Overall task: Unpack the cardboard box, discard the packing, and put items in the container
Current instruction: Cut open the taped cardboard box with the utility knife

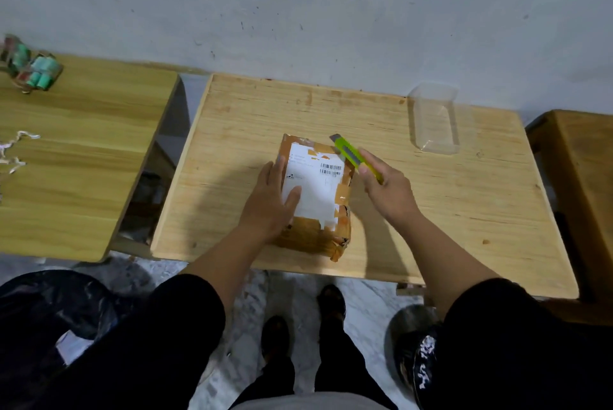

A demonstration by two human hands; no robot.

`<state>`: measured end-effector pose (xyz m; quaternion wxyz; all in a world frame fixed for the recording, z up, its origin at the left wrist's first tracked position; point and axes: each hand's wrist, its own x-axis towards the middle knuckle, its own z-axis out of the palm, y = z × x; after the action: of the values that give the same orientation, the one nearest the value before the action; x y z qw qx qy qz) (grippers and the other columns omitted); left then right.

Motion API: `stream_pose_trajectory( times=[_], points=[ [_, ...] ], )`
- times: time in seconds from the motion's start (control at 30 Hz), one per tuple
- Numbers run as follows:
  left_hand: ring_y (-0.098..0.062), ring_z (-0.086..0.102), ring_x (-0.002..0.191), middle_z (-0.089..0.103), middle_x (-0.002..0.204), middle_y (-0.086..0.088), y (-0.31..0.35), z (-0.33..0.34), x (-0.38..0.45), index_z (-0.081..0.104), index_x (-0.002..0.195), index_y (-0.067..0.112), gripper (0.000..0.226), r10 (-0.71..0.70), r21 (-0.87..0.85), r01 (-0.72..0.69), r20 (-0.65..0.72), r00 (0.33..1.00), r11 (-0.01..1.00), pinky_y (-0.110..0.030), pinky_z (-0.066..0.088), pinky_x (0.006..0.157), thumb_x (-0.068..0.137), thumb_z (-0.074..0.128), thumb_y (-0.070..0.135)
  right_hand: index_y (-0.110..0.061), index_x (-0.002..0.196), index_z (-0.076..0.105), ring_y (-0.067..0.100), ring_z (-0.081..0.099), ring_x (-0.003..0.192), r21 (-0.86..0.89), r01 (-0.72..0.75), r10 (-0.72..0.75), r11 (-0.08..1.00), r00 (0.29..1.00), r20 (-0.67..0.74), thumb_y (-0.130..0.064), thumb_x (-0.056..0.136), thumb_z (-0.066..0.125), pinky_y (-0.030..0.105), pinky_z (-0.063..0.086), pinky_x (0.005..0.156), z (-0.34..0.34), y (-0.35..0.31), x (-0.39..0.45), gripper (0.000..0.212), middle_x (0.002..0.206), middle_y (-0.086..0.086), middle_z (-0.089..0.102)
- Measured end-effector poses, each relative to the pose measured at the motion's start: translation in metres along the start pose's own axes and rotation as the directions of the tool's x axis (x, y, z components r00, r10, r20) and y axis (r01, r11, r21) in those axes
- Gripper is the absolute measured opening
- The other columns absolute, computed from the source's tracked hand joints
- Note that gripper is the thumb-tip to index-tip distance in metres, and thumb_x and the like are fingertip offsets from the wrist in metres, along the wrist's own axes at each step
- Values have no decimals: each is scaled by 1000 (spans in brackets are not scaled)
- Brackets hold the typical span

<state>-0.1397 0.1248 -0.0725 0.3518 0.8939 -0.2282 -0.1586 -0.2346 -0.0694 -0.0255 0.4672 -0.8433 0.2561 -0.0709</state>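
- Brown cardboard box (pixel 318 197), sealed with tan tape and carrying a white shipping label (pixel 313 185), lies flat at the centre of the light wooden table (pixel 431 210).
- Left hand (pixel 273 202) rests palm-down on the box's 9 o'clock side, fingers spread over the edge, thumb on the label.
- Right hand (pixel 386 185) sits at the box's 3 o'clock side, fingers wrapped around a yellow-green utility knife (pixel 353 155); the knife tip points toward 11 o'clock over the box's far right corner. Blade contact with the tape cannot be determined.
- Clear plastic container (pixel 434 117) stands at 1 o'clock from the box, well apart from it; nothing is visible inside.
- Second wooden table (pixel 83 160) stands at 9 o'clock, separated by a gap. At its far left corner sits a clear package (pixel 31 66) holding teal cylindrical items; white paper scraps (pixel 15 149) lie near its left edge.
- Black bag (pixel 49 310) lies open on the floor at 7 o'clock; a white item shows inside.
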Motion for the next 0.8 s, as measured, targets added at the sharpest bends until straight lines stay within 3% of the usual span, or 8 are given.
stream_pose_trajectory(
  times=[0.07, 0.13, 0.2, 0.3, 0.4, 0.57, 0.67, 0.8],
  points=[
    [-26, 21, 142, 21, 154, -13, 2, -3, 8, 12, 148, 14, 71, -9, 12, 9, -25, 1000, 1000, -41, 27, 113, 90, 39, 46, -26, 134, 46, 7, 47, 100, -83, 73, -65, 994, 993, 93, -24, 96, 47, 25, 37, 96, -15, -4, 20, 38, 132, 0, 58],
    [-26, 20, 142, 23, 153, -15, 9, -4, 18, 15, 147, 11, 77, 18, 25, -16, -57, 998, 1000, -38, 25, 113, 84, 34, 51, -26, 133, 48, 8, 44, 94, -151, 131, -101, 980, 976, 192, -22, 95, 48, 22, 36, 89, -25, -13, 41, 38, 111, -11, 65],
    [-24, 15, 144, 19, 155, -14, 18, -2, 28, 12, 148, 11, 71, 17, 32, -15, -64, 998, 999, -37, 23, 113, 91, 43, 39, -25, 131, 50, 8, 41, 91, -194, 163, -99, 967, 948, 302, -20, 95, 49, 18, 34, 80, -32, -19, 60, 36, 91, -18, 60],
    [-19, 6, 146, 6, 158, -10, 26, 7, 40, 3, 149, 12, 69, -55, 55, 58, -46, 997, 997, -33, 19, 114, 96, 42, 36, -26, 129, 53, -1, 44, 79, -256, 268, -139, 929, 892, 430, -19, 95, 50, 11, 34, 74, -38, -23, 86, 35, 120, -1, 64],
    [-19, 7, 146, 4, 159, -6, 28, 13, 44, 1, 149, 15, 70, -110, 96, 115, -55, 992, 989, -36, 24, 112, 96, 39, 40, -25, 129, 54, -13, 34, 64, -281, 326, -145, 903, 845, 514, -19, 95, 49, -1, 28, 63, -43, -21, 107, 34, 94, -9, 60],
    [-22, 22, 142, 18, 156, -8, 27, 17, 42, 9, 149, 13, 69, -91, 161, 113, -137, 986, 980, -40, 40, 103, 95, 44, 39, -28, 127, 55, 20, 49, 70, -322, 402, -149, 858, 793, 591, -23, 95, 49, 26, 36, 65, -48, -13, 128, 33, 80, -9, 52],
    [-21, 26, 141, 22, 155, -7, 30, 16, 41, 11, 149, 14, 69, -91, 190, 120, -151, 984, 974, -39, 43, 98, 94, 45, 38, -33, 124, 57, 18, 46, 63, -318, 367, -120, 874, 798, 591, -24, 94, 51, 28, 38, 65, -46, -8, 137, 32, 78, -8, 59],
    [-19, 21, 142, 17, 156, -6, 35, 15, 40, 8, 149, 12, 70, -102, 196, 126, -131, 986, 972, -34, 33, 109, 95, 46, 36, -31, 124, 58, 14, 39, 56, -275, 377, -134, 885, 770, 624, -23, 94, 51, 29, 36, 62, -48, -9, 143, 32, 72, -16, 55]
  ],
)
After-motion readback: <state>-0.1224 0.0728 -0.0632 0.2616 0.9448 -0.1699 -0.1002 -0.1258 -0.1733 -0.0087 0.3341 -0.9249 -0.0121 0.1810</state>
